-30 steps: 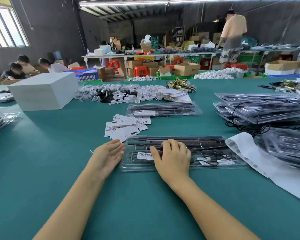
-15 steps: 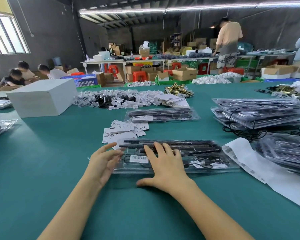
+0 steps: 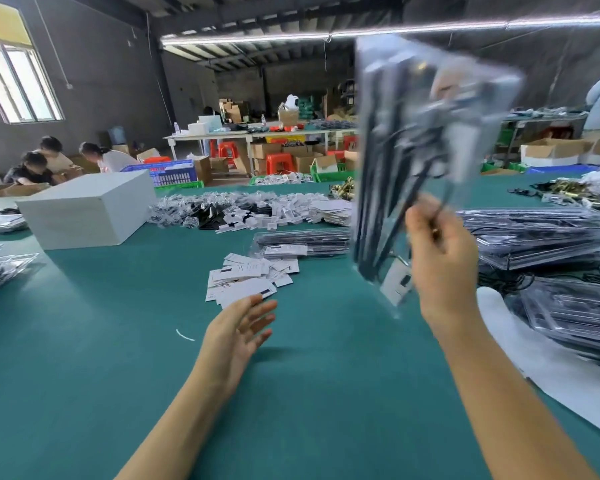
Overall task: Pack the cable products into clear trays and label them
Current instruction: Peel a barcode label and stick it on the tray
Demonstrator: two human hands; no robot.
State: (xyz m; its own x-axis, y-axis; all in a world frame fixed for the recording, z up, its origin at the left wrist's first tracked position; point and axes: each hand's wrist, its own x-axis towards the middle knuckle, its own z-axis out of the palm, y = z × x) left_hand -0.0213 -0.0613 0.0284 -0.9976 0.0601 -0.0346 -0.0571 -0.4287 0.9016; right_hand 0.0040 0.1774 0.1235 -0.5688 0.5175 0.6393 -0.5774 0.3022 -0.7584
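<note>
The right hand (image 3: 442,258) pinched a packed tray (image 3: 420,161) upright, right of centre. The left hand (image 3: 238,336) hovered, fingers spread. Gripped low, the tray might flex and slip.

The clear tray (image 3: 420,150) packed with black cables stands nearly upright above the green table (image 3: 84,341), motion-blurred, a white label (image 3: 397,284) seemingly at its lower end.

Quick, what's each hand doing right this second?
Left hand: open, fingers spread, holding nothing, above the green table.
Right hand: gripping the clear tray of cables, lifted upright off the table.
</note>
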